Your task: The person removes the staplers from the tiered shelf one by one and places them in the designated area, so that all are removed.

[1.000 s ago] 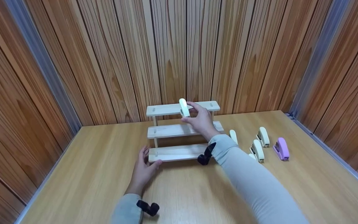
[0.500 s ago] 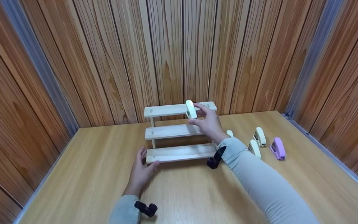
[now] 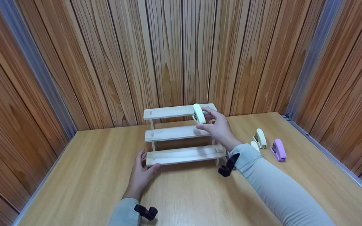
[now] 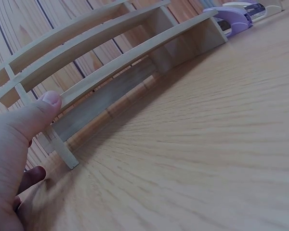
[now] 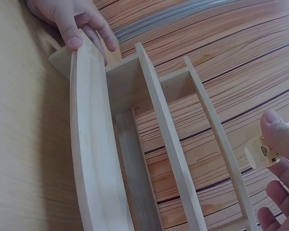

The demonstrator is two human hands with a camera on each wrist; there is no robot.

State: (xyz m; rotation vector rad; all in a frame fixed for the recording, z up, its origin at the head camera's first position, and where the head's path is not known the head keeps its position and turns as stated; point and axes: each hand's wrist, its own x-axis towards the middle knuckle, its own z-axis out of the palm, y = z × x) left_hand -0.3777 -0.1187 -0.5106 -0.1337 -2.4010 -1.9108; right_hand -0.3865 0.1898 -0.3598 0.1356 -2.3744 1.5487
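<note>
A three-tier wooden display shelf (image 3: 185, 154) stands on the table. At its left end my left hand (image 3: 140, 175) grips the lowest tier, thumb on the front edge and fingers around the side. My right hand (image 3: 220, 127) pinches a cream stapler (image 3: 199, 113) between thumb and fingers, upright and in front of the top tier's right part. In the right wrist view the same stapler (image 5: 261, 151) appears apart from the shelf, partly covered by the thumb.
Right of the shelf stand a cream stapler (image 3: 260, 138) and a purple stapler (image 3: 278, 150). Another pale stapler (image 3: 255, 145) is mostly hidden by the right sleeve. A purple stapler (image 4: 233, 20) shows beyond the shelf's right end. A wood-panelled wall (image 3: 168, 47) rises behind.
My right hand has moved to the right along the top tier with the stapler. The left hand keeps its grip on the shelf. The head view has shifted slightly.
</note>
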